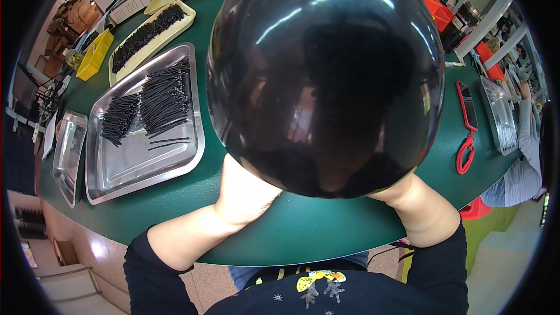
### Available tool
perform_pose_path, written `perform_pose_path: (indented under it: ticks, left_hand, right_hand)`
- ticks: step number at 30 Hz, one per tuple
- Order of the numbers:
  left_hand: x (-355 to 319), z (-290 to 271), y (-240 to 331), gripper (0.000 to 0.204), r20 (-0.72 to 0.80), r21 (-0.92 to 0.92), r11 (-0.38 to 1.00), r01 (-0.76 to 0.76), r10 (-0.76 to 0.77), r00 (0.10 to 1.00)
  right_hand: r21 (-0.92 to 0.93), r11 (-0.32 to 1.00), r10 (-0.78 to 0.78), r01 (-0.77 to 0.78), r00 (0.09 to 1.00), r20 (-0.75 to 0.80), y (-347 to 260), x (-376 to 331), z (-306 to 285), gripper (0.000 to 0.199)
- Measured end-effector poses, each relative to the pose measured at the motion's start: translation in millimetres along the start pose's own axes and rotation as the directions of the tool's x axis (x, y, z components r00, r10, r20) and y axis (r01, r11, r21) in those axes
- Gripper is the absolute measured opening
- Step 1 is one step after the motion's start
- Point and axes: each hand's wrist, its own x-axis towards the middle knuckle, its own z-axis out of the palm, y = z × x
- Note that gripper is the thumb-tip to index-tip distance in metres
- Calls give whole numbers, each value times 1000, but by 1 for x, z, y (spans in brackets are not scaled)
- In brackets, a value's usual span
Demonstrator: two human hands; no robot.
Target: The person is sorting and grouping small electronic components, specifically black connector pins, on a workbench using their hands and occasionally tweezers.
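A large glossy black dome (pixel 326 99), shaped like a lamp shade, fills the middle of the view above the table. From the lower left my left hand (pixel 248 189) reaches under its edge; the back of the hand and the wrist show, while the fingers are hidden. Only the wrist end of my right hand (pixel 399 191) comes out below the dome's lower right edge. Whatever either hand holds or touches is behind the dome. To the left of my left hand stands a metal tray (pixel 146 172) with bundles of short black wires (pixel 165 96) in it.
A small metal tray (pixel 70 157) stands at far left. Beyond lie a cream tray (pixel 166 44) of black pieces and a yellow bin (pixel 95 55). At right are a phone (pixel 466 106) with a red strap and another metal tray (pixel 499 115). Other people sit around the green table (pixel 326 230).
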Motion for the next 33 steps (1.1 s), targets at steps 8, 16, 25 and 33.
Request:
perform_pose_path:
  ticks: [8, 16, 25, 33]
  left_hand:
    - [3, 5, 2, 12, -99, 88, 965, 246, -237, 966]
    - [7, 24, 21, 12, 0, -217, 893, 394, -403, 915]
    - [0, 9, 1, 39, 223, -570, 712, 410, -347, 911]
    - [1, 7, 1, 32, 314, -574, 660, 485, -370, 875]
  right_hand:
    - [292, 876, 288, -385, 901, 325, -9, 5, -13, 20]
    - [764, 586, 353, -271, 934, 62, 37, -41, -2, 33]
    - [785, 486, 421, -384, 890, 175, 29, -34, -2, 41]
    - [670, 573, 305, -472, 882, 360, 15, -11, -5, 29]
